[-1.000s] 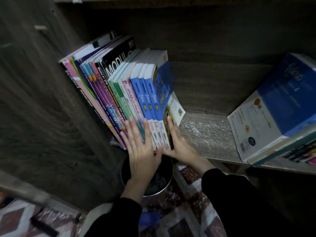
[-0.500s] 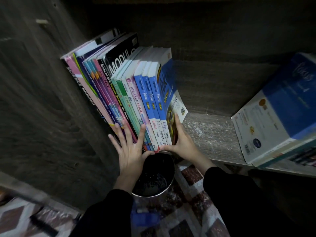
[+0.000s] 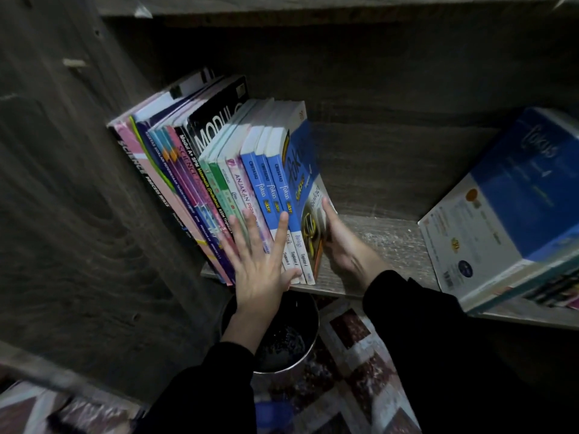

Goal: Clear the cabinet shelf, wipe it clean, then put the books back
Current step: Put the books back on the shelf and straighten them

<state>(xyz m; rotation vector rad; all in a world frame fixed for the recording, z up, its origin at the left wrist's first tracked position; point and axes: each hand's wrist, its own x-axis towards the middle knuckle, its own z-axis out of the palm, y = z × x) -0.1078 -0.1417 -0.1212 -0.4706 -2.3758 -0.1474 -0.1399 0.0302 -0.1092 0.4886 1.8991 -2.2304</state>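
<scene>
At the bottom of the frame lies a patterned floor covering (image 3: 360, 364) of dark red and pale shapes, and on it, just below the shelf's front edge, stands a round metal bin (image 3: 308, 346) with a dark inside. Two black sleeves (image 3: 438, 355) reach up from the lower edge. The left hand (image 3: 260, 270) is flat with its fingers spread, pressing on the lower spines of the row of books (image 3: 219, 183) in the centre left of the frame. The right hand (image 3: 341, 245), blurred, lies with straight fingers along the cover of the outermost blue book of that row; it grasps nothing that can be made out, and its thumb is hidden. The books stand on the grey wood-grain shelf (image 3: 385, 242), leaning left against the cabinet side wall (image 3: 78, 214). The bare board between the row and the right edge shows pale dusty smears. At the right of the frame a tilted stack of books (image 3: 501, 214), a blue and white cover on top, rests on the same shelf, well apart from the row. Behind everything runs the dark back panel (image 3: 407, 120), and an upper board (image 3: 313, 4) crosses the top of the frame.
</scene>
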